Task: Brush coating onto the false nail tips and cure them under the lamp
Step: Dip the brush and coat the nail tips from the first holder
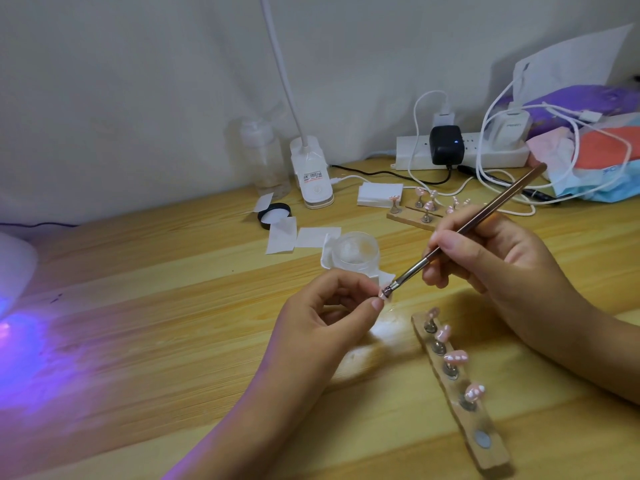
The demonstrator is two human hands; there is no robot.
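Near the surface's front right corner a wooden holder carries four pink nail tips, beyond it the left hand pinches a fifth tip in its fingers, the right hand grips the brush whose bristles touch it, a glass jar stands behind, and the lamp glows at the left edge.

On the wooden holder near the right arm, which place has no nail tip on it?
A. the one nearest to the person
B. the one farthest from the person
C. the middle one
A: the nearest place on the holder shows only a bare metal disc, while the other four carry pink tips.
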